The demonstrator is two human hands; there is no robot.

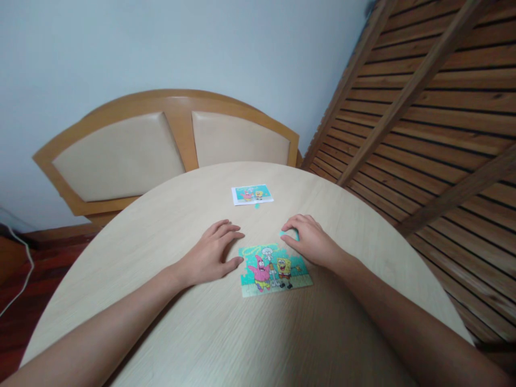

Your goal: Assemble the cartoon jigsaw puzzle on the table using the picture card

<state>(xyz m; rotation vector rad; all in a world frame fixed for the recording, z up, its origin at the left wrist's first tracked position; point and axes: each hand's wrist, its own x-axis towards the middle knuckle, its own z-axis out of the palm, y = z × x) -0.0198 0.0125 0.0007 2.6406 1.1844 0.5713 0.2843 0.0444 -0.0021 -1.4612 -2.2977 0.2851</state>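
Note:
A partly joined jigsaw puzzle (268, 274) with cartoon figures on teal lies flat on the round table, its upper edge and left side uneven. My left hand (212, 252) rests on the tabletop with fingers apart, the thumb tip close to the puzzle's left edge; it holds nothing. Just beyond the puzzle's upper right corner, my right hand (310, 239) is curled with thumb and forefinger around a teal puzzle piece (289, 235). The fingers partly cover that piece, and whether more than one is there is hard to tell.
Farther back on the table (181, 322) lies a white-edged reference picture (252, 194) of the same cartoon scene. A loose teal piece (257, 206) sits at its near edge. A padded wooden bench back (177, 129) stands behind, and a slatted wooden screen (423, 118) leans at right.

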